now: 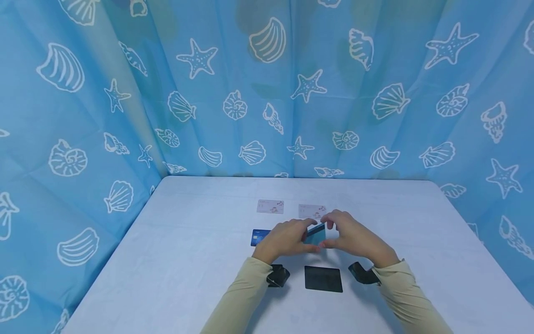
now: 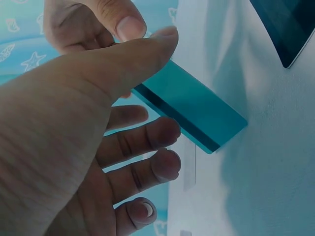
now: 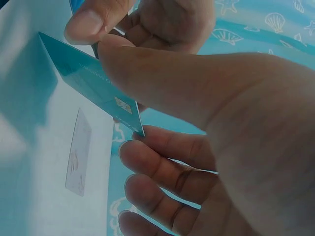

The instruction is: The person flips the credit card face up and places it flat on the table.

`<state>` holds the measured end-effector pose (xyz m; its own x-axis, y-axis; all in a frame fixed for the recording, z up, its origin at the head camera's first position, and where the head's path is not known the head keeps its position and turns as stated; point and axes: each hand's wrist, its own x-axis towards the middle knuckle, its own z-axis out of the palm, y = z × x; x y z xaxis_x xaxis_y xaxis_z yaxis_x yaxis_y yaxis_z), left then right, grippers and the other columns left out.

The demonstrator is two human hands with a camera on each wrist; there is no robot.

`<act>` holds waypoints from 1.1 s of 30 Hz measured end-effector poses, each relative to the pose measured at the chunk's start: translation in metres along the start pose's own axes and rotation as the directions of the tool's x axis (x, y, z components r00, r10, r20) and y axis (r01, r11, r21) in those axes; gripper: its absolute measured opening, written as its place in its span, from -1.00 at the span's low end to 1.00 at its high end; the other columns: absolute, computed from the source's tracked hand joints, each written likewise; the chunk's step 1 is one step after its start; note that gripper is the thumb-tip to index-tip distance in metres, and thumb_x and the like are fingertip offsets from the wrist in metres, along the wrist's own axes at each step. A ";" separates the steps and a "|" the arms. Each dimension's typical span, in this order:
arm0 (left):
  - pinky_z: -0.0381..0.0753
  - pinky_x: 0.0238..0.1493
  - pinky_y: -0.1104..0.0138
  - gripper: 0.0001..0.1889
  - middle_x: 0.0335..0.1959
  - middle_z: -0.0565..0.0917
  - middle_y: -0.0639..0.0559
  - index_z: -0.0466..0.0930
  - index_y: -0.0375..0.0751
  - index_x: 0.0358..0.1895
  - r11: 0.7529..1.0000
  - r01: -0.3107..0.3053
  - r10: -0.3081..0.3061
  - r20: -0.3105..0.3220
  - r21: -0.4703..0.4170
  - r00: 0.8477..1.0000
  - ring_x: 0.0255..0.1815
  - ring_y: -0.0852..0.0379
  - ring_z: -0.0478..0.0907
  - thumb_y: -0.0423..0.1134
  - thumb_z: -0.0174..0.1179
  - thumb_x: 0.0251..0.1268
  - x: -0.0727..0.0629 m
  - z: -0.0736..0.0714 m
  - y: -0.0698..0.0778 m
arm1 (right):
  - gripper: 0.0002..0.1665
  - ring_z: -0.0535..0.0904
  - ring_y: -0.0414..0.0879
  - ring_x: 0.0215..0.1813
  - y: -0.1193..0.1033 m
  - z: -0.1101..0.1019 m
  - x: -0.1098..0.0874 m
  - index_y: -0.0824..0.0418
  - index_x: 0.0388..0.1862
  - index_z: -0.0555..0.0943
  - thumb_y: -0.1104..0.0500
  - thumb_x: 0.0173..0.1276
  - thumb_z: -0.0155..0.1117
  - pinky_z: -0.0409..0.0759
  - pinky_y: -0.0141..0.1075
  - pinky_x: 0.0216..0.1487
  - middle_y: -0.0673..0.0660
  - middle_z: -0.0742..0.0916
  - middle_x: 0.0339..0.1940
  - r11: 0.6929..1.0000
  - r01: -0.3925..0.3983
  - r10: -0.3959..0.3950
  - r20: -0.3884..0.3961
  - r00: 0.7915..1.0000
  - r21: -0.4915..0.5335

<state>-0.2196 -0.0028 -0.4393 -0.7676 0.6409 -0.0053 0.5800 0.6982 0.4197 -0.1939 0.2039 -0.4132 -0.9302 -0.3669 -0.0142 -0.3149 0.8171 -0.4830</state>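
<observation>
You pinch the teal, black-striped rectangular plastic card (image 2: 197, 105) with both left hand (image 1: 288, 237) and right hand (image 1: 352, 235), tilted over the white table (image 1: 200, 222), contact hard to tell, apparently positioning it; next likely calls for laying it flat beside the blue plastic card (image 1: 259, 236).

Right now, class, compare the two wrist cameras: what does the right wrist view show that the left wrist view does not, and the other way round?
Only the right wrist view: the pale chip and faint lettering on one face of the teal card.
Only the left wrist view: the dark stripe along the card's other face.
Both: the teal card between the left hand and right hand, the white table and the shell-patterned curtain.
</observation>
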 end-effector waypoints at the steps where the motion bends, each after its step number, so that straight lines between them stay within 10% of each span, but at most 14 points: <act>1: 0.42 -0.38 0.49 -0.24 -0.36 0.57 0.16 0.44 -0.05 0.45 1.000 -0.001 0.001 -0.001 0.000 1.000 -0.36 0.28 0.47 0.19 0.42 0.26 0.000 0.000 0.000 | -0.28 0.46 -0.04 -0.07 0.000 0.000 0.000 0.28 0.22 0.59 0.05 0.13 0.66 0.55 -0.27 -0.17 0.07 0.60 -0.15 1.000 0.004 -0.004 -0.001 1.000 0.001; 33: 0.53 -0.32 0.49 -0.26 -0.29 0.67 0.15 0.44 0.00 0.43 0.998 0.009 -0.009 -0.016 -0.055 1.000 -0.37 0.28 0.53 0.18 0.43 0.24 0.001 -0.003 -0.002 | -0.09 0.52 0.05 0.01 -0.001 -0.002 -0.002 0.28 0.33 0.53 -0.02 0.04 0.71 0.67 -0.18 -0.09 0.19 0.64 0.02 1.000 -0.008 0.007 0.023 1.000 0.030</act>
<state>-0.2222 -0.0045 -0.4379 -0.7772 0.6292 0.0049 0.5575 0.6850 0.4691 -0.1926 0.2047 -0.4116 -0.9279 -0.3709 -0.0379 -0.3015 0.8061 -0.5092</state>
